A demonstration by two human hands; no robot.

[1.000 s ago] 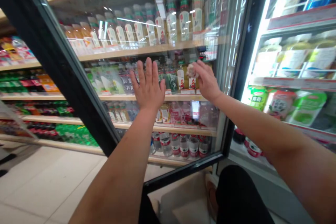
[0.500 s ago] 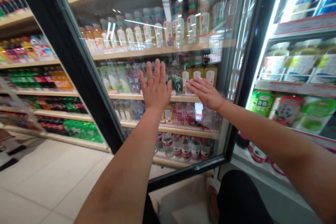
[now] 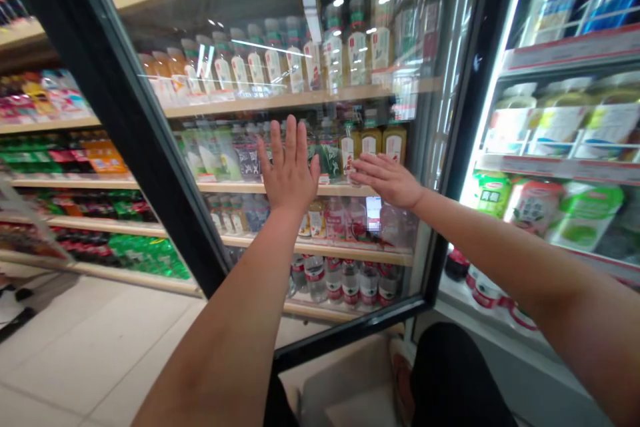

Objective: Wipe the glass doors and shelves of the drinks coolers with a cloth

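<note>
The person's left hand (image 3: 289,167) and right hand (image 3: 385,180) are both raised in front of them, flat at a glass cooler door (image 3: 235,47), though this view cannot settle whether the palms actually touch the pane. Each grip is wide and holds nothing: the left fingers (image 3: 291,140) spread upward, and the right fingers (image 3: 367,170) stretch sideways toward the left hand. The door stands swung out directly before the person, its black frame (image 3: 135,140) slanting down the left side of the view, and past its right edge lie the brightly lit cooler shelves (image 3: 565,170). Through the pane, rows of bottled drinks (image 3: 250,70) stand on pale shelves, with bottled water (image 3: 345,283) lower down. Green and white packs (image 3: 583,217) sit on a cooler shelf at the right. Tiled floor (image 3: 130,347) spreads at lower left, and the person's dark trousers (image 3: 450,373) show at the bottom.
</note>
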